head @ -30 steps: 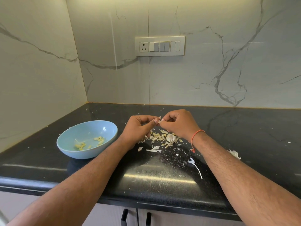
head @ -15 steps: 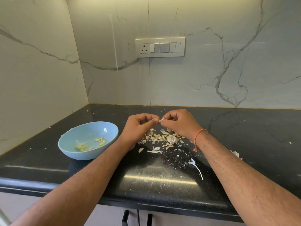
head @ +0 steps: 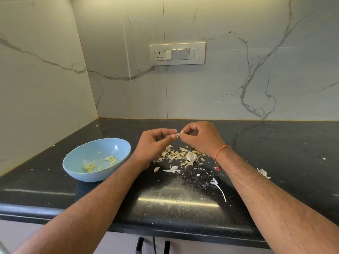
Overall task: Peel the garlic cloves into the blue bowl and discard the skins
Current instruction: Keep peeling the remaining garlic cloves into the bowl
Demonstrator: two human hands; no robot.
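Note:
Above the black counter my left hand [head: 153, 143] and my right hand [head: 201, 137] meet fingertip to fingertip, both pinching one small garlic clove [head: 177, 134] with papery skin showing between the thumbs. To the left stands the blue bowl [head: 80, 158] with several peeled yellow cloves [head: 111, 160] inside. Under my hands lies a pile of garlic skins [head: 176, 155] and a partly stripped garlic bulb [head: 190, 157].
Loose skin scraps lie on the black counter [head: 174, 202]: a white stem piece [head: 218, 187] near the front, another flake [head: 263, 173] at right. Marble walls meet in a corner behind the bowl. A switch panel [head: 177, 54] is on the back wall. Cabinet handles [head: 139, 245] show below the counter edge.
Both hands stay together on the clove, with only small shifts of the fingers and the view. Bowl and skins have not moved.

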